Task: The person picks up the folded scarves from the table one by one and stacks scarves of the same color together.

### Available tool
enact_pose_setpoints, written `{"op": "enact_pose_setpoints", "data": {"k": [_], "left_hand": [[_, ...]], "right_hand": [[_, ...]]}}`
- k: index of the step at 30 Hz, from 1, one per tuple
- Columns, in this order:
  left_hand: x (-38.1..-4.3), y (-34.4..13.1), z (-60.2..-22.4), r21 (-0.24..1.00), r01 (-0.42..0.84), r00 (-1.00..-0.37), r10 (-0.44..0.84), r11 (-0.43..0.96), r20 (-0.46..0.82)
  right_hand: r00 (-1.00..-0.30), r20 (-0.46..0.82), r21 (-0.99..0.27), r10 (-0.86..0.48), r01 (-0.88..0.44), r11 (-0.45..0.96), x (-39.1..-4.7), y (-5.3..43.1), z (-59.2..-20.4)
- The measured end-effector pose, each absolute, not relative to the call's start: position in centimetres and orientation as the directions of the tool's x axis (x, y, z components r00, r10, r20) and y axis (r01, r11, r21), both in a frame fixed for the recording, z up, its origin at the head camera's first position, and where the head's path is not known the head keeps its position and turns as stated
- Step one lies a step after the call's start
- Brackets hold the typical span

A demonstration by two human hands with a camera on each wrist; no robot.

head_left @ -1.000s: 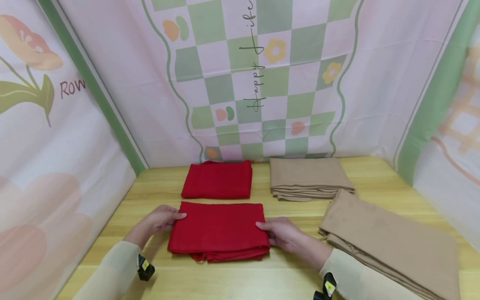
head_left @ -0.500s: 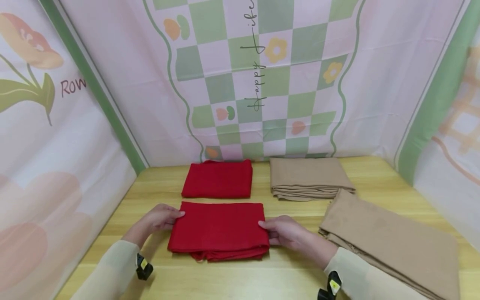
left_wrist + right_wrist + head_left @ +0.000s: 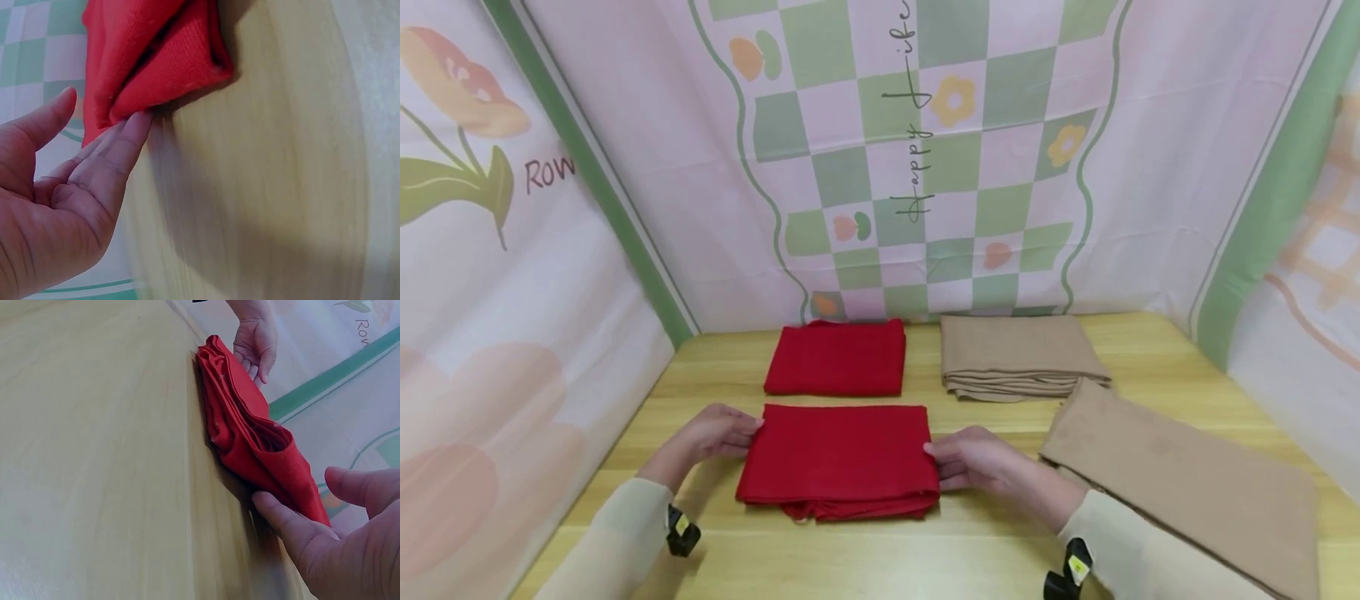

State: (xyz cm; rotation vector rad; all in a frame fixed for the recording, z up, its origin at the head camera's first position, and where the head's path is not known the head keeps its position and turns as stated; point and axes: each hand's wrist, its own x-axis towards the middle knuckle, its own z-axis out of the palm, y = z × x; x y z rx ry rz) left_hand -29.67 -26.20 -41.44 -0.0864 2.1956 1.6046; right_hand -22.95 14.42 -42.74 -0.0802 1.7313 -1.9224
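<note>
Two hands [image 3: 718, 433] [image 3: 977, 458] touch the nearer red cloth's [image 3: 838, 454] side edges, fingers [image 3: 284, 519] extended, gripping nothing, tabletop [image 3: 820, 562] room in front.

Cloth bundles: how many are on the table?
4: the near red bundle between the left hand and right hand; the far red bundle behind it; the far tan bundle right of that; the near tan bundle, front right. Folds may hide more.

The head view was evenly, softly lit, with a pale sheen reflected on the tabletop [image 3: 940, 550] toward the bottom edge. The wrist views were dimmer and less crisp: a broad shadow was cast in the left; in the right, shading beneath the red cloth [image 3: 286, 469] was blurred.
</note>
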Motion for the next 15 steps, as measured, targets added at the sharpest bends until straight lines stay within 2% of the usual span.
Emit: {"op": "enact_pose_setpoints", "data": {"k": [8,15], "left_hand": [[-29.6,-26.7,-41.0,0.901,-0.269,-0.909,0.219,0.339,-0.354],[-29.6,-26.9,-40.3,0.893,-0.242,-0.921,0.201,0.379,-0.335]], "right_hand": [[-0.871,-0.299,-0.952,-0.390,0.302,0.054,-23.0,15.0,-42.2],[-0.908,-0.295,-0.955,-0.298,0.272,0.117,-23.6,15.4,-41.5]]}}
